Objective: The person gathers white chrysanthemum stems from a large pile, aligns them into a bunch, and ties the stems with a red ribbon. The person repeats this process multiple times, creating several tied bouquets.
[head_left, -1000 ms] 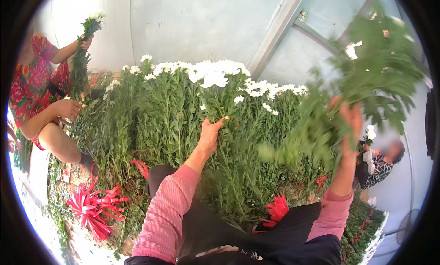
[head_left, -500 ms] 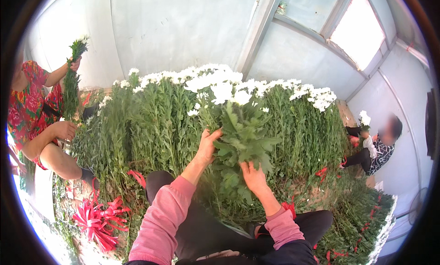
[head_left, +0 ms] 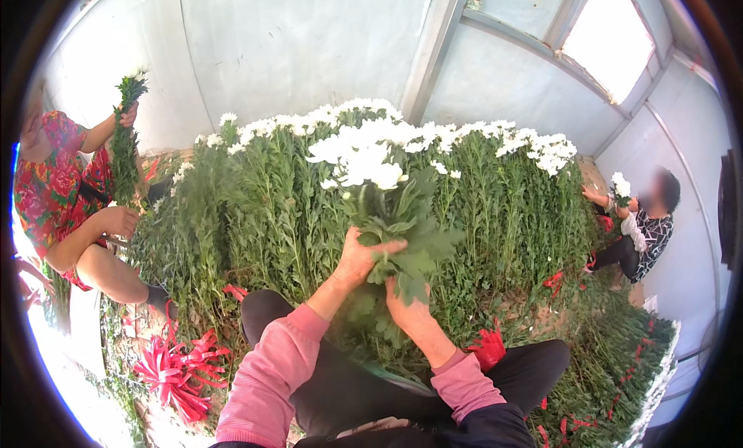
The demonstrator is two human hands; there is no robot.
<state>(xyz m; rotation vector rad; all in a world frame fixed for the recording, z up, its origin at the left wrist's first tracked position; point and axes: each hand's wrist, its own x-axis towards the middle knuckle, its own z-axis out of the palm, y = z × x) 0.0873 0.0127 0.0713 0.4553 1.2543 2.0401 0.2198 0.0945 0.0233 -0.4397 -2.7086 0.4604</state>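
In front of me stands a bunch of white chrysanthemums (head_left: 360, 157), blooms at the top and broad green leaves below. My left hand (head_left: 362, 258) is closed round its stems under the blooms, thumb and fingers reaching across. Just below and to the right, my right hand (head_left: 408, 307) is closed on the lower part of the bunch; leaves cover some of its fingers. The lower stems are blurred against the greenery. Behind the bunch, a wide row of cut white chrysanthemums (head_left: 271, 192) leans toward the pale wall.
Red ribbon strips (head_left: 176, 374) lie in a heap at the lower left; another red bundle (head_left: 487, 347) lies beside my right knee. More flowers (head_left: 619, 370) are piled at lower right. One person (head_left: 66, 177) sits at left holding a bunch, another (head_left: 654, 231) at far right.
My left hand has closed further across the stems, and my right hand has shifted left and lower. The bunch has moved slightly left. The person at right has extended an arm toward the row.
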